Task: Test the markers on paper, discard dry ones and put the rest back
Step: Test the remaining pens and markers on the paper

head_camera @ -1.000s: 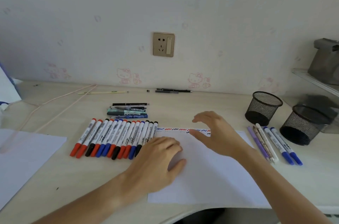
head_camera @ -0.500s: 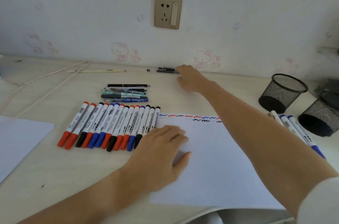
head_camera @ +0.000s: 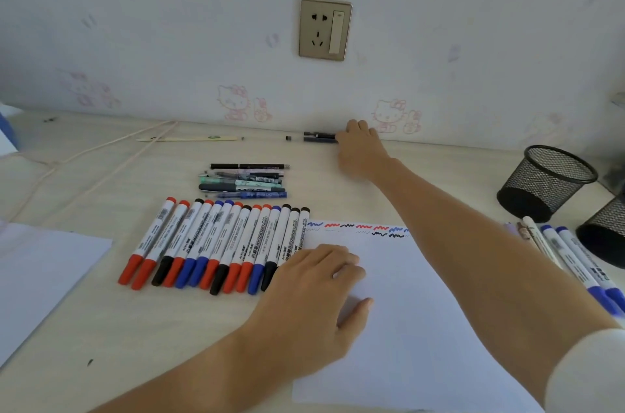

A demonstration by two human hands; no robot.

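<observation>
Closing right grip [head_camera: 359, 145] on dark pens [head_camera: 319, 137]

A pale wood-grain desk [head_camera: 101, 328] meets a white wall [head_camera: 169, 23] bearing a beige socket [head_camera: 324, 28] and faint pink cartoon-cat prints [head_camera: 236, 102].

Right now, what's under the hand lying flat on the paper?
The left hand rests flat on the white paper, beside the row of markers. Whatever lies beneath the palm is hidden.

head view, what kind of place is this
Most likely a home desk, perhaps in a child's room: cartoon cat stickers line the wall beside a wall socket, and mesh pen holders stand by the marker row.
</observation>
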